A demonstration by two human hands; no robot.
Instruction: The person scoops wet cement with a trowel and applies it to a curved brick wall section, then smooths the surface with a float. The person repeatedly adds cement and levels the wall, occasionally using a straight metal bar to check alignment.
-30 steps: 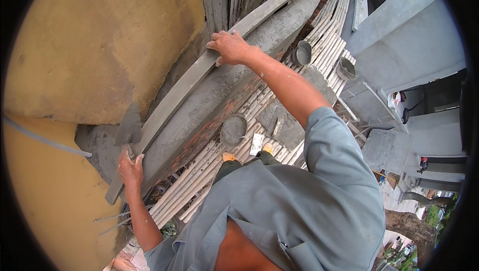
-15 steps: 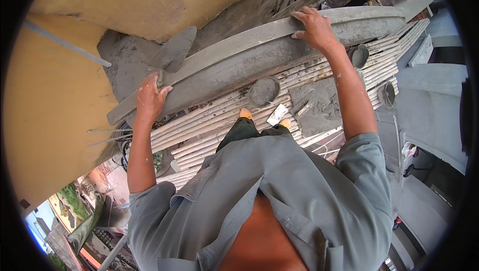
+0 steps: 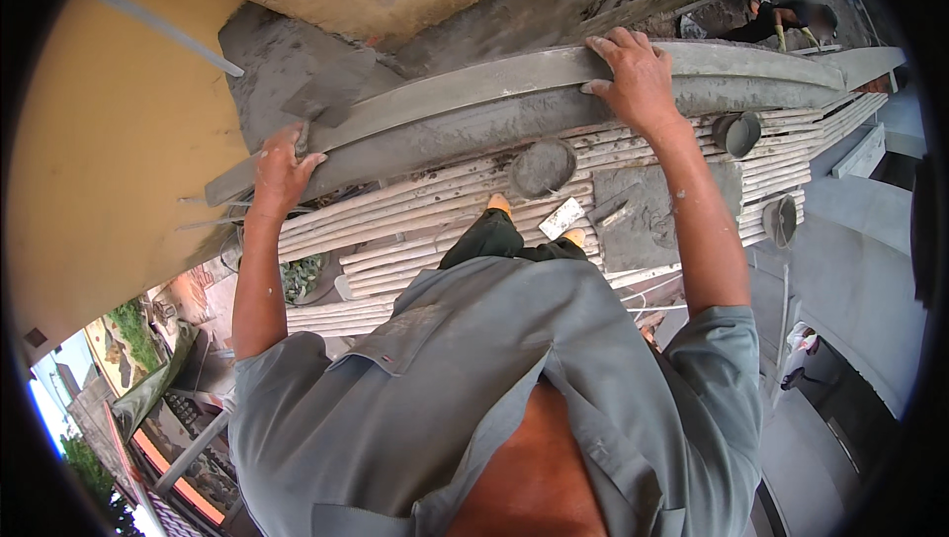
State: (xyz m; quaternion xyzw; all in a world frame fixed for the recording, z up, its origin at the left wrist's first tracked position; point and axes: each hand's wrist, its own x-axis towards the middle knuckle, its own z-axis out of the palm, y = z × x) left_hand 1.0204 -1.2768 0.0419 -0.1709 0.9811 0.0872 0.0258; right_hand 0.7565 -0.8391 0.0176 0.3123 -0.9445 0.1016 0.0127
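A long grey straightedge board (image 3: pixel 474 84) lies along the top of a cement-covered ledge (image 3: pixel 445 137), spanning the view from left to far right. My right hand (image 3: pixel 638 78) is closed over the board, fingers across its far side and thumb on the near side. At the left end, my left hand (image 3: pixel 282 171) is closed round the handle of a trowel (image 3: pixel 334 88), its thumb against the board. The trowel's cement-smeared blade points away over the wet grey mortar (image 3: pixel 272 68) beside the yellow wall. The hand partly hides the handle.
Below the ledge runs a platform of pale poles (image 3: pixel 395 203). On it are a mortar tub (image 3: pixel 544 168), buckets (image 3: pixel 736 134) (image 3: pixel 781 221), a mortar-covered board (image 3: pixel 682 206) and a white rectangular block (image 3: pixel 561 218). Another person (image 3: pixel 781 21) bends down at the far right.
The trowel blade has turned and dropped lower over the mortar. My view has shifted slightly; both hands keep their grips. The other person shows more fully now.
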